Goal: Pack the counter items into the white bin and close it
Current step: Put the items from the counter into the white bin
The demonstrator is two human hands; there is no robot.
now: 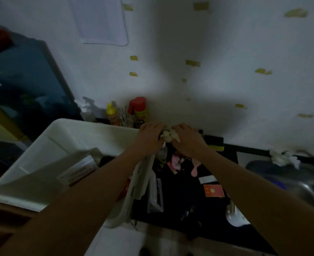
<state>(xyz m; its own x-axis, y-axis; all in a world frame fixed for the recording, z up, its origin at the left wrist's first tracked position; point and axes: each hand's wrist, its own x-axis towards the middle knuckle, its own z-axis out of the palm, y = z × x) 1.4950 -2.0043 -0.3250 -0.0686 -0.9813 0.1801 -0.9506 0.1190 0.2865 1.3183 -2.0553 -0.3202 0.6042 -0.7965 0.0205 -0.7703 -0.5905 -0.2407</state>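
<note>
The white bin [41,150] stands open at the left of the dark counter [185,206], with a flat packet [78,170] and some paper inside. At the back of the counter my left hand [148,137] and my right hand [187,139] meet over a crumpled whitish bundle [168,135]. Both grip it from either side, fingers curled around it. What the bundle is cannot be made out in the dim, blurred picture. On the counter lie pink pieces [176,163], a red card [213,190], a white slip [207,179] and a clear packet [155,196].
Behind the bin stand a yellow bottle [112,113], a red-capped spray can [138,109] and a white spray bottle [88,109]. A yellow and black sponge [214,143] lies by the wall. A steel sink [300,182] is at the right, with a white rag [283,157] on its rim.
</note>
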